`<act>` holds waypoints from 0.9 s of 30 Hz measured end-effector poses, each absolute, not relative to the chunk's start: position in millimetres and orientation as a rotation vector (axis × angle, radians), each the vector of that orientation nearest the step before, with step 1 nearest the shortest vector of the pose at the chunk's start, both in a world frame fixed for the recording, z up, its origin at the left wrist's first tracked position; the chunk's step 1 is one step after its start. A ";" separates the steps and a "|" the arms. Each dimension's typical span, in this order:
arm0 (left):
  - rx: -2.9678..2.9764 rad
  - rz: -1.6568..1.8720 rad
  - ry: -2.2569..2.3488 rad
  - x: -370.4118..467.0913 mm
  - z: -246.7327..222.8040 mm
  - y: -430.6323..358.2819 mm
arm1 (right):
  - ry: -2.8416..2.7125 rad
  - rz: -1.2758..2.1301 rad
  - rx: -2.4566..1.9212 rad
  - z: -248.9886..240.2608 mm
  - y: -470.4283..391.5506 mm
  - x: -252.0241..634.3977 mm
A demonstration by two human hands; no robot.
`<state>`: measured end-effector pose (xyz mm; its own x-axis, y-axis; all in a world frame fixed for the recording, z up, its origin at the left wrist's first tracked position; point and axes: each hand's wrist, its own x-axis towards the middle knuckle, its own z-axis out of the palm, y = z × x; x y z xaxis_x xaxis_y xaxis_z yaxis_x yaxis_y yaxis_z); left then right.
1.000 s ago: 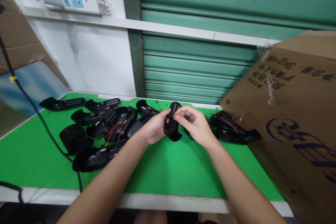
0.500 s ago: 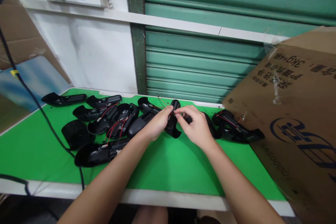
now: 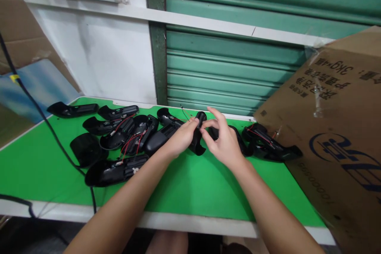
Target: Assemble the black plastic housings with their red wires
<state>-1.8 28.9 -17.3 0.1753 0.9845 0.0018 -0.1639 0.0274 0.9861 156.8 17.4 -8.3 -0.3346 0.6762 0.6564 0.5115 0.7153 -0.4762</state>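
My left hand (image 3: 185, 134) grips a black plastic housing (image 3: 197, 143) that has a curved, flared lower end, with the thumb lying along its upper part. Against the housing's right side, my right hand (image 3: 222, 137) pinches with thumb and forefinger while its other fingers lift away. Whatever sits in that pinch is too small to make out. Thin red and dark wires (image 3: 187, 113) stick up just behind my left hand. A black housing with a rounded back (image 3: 159, 139) lies left of my left hand, partly covered by it.
Several black housing halves with red wires (image 3: 139, 135) spread over the left of the green tabletop (image 3: 190, 190). More wired housings (image 3: 268, 145) lie at right against a cardboard box (image 3: 333, 127). A black cable (image 3: 47, 119) crosses the left side. A green shutter (image 3: 232, 63) stands behind.
The raised fingers of my right hand have spread and lifted higher, while its thumb and forefinger stay at the housing. My left hand keeps its hold. The view has shifted slightly.
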 end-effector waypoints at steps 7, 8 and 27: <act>1.178 1.126 1.010 1.1 -11.7 25.1 | -2.015 0.098 -0.942 -9.8 16.6 156.2; 1.175 1.128 1.014 1.3 -11.6 24.9 | -2.014 0.084 -0.952 -10.2 16.4 156.2; 0.989 1.180 0.982 1.7 -25.1 27.1 | -2.095 -0.375 -0.925 -15.1 16.7 154.2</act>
<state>1.7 27.1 -25.1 0.1142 0.9901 -0.0820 -0.2604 0.1095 0.9593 154.2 16.7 -15.1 -0.4142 0.4869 0.7690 0.7234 0.6888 -0.0465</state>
